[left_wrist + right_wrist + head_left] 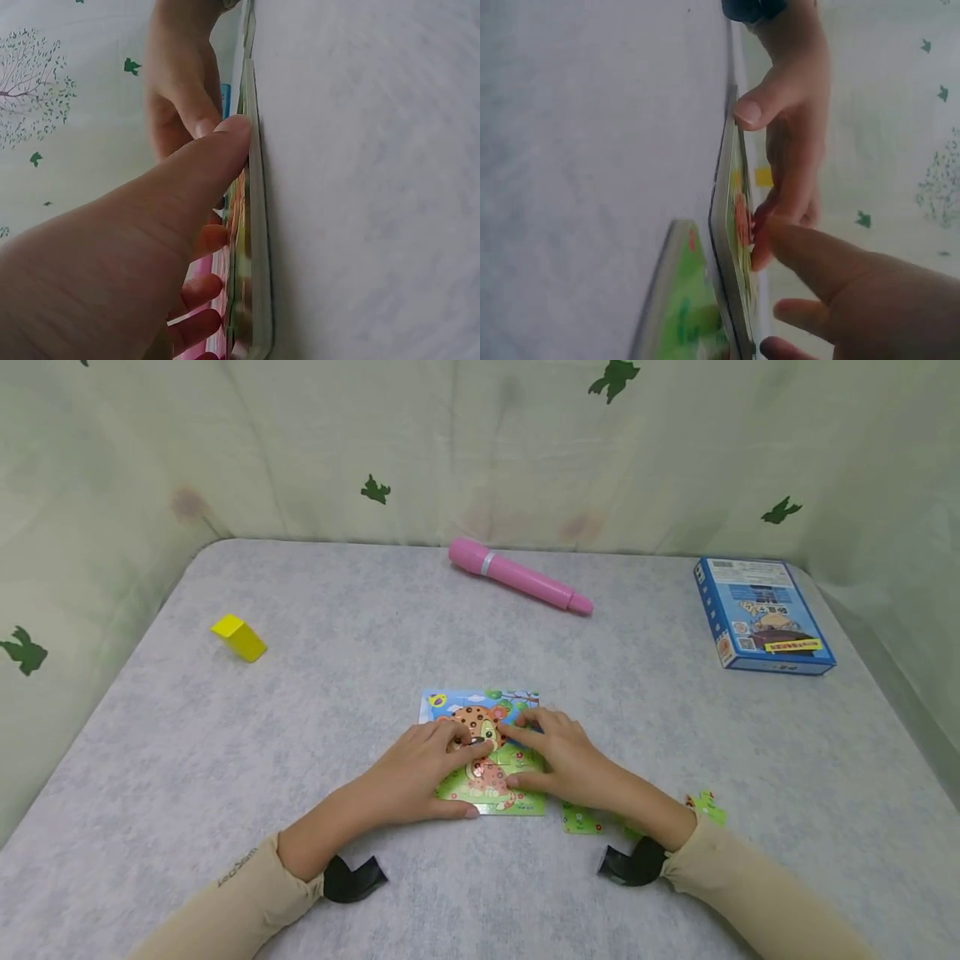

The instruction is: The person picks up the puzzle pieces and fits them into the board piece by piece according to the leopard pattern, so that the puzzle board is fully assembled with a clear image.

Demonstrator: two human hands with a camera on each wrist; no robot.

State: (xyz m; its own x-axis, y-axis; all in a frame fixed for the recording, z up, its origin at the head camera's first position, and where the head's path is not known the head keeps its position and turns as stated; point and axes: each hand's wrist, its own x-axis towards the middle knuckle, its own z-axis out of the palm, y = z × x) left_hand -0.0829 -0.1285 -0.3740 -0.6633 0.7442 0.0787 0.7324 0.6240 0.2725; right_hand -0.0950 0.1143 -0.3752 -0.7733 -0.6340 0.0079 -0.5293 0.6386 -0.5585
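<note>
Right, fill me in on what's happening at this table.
A person is working on a leopard puzzle, the left hand over its left side and the right hand over its right. Loose pieces lie by the right forearm; the hands hide part of the puzzle. A pink stick, yellow block and blue box lie farther back.

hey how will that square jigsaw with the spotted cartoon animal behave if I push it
The square, colourful jigsaw puzzle would likely slide rather than roll, lying flat on the mottled grey table. Its straight edge in the left wrist view suggests it's fairly stiff. Since it's pieced together, it might loosen if tilted.
</note>
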